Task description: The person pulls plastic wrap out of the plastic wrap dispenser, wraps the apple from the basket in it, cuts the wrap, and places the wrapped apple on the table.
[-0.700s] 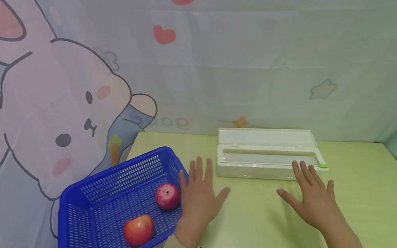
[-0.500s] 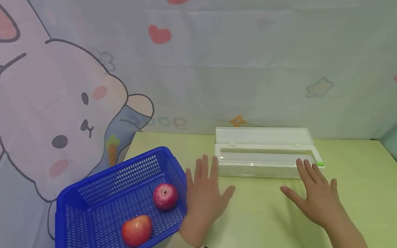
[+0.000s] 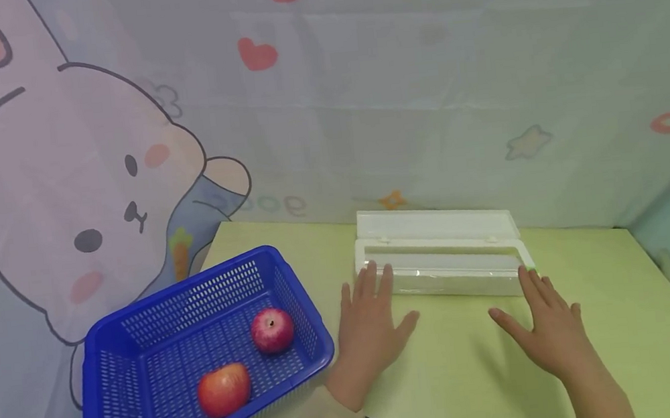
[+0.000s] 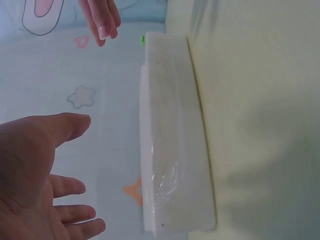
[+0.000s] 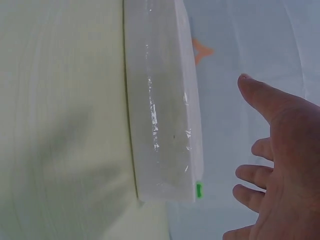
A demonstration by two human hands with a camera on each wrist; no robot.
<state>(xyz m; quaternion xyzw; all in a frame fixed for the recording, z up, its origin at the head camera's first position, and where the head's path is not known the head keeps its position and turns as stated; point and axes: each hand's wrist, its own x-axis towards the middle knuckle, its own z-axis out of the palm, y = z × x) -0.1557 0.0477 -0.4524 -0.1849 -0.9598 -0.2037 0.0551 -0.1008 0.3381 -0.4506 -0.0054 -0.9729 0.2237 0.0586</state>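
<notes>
A long white cling film dispenser lies toward the back of the table, its lid tipped up behind it and a pale roll inside. Shiny film covers its front face in both wrist views. A green tab marks its right end. My left hand is raised over the table with fingers straight and thumb spread, its fingertips overlapping the dispenser's left front in the head view. My right hand mirrors it at the right end, fingers extended. Neither hand holds anything.
A blue plastic basket stands on the left with a red apple and a lighter red-yellow apple inside. Behind the yellow-green table hangs a printed cloth with a rabbit.
My left hand has moved right, away from the basket and toward the dispenser's left end. My right hand has shifted slightly right. The whole head view has slid a little left.
</notes>
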